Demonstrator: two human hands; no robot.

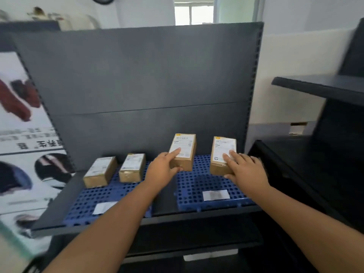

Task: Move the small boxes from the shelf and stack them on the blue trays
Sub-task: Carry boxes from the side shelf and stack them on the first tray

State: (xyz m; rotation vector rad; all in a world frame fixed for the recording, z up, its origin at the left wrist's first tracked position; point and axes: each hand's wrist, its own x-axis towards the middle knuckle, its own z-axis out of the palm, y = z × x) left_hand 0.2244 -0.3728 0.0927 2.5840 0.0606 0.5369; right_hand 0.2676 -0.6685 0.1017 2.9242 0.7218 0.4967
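Placing, it seems: your left hand (pixel 161 170) grips the mid box (pixel 184 152), right hand (pixel 246 171) the end box (pixel 219 149), at the right tray (pixel 197 187); next, release both.

No words or numbers can be read. Four brown boxes each have a white label with tiny print, too blurry to make out: the first box (pixel 100 172), second box (pixel 132 168), third box (pixel 184 148) and fourth box (pixel 221 152), counted from the left. The last two labels have a yellow strip at the top. The left hand (pixel 162 171) covers part of the third label and the right hand (pixel 246 171) part of the fourth. A blurry white sticker (pixel 104 207) lies on the left blue tray (pixel 84 205) and a second sticker (pixel 216 195) on the right blue tray (pixel 193 186). The poster (pixel 23 138) at the left has big dark letters, too smeared to read.
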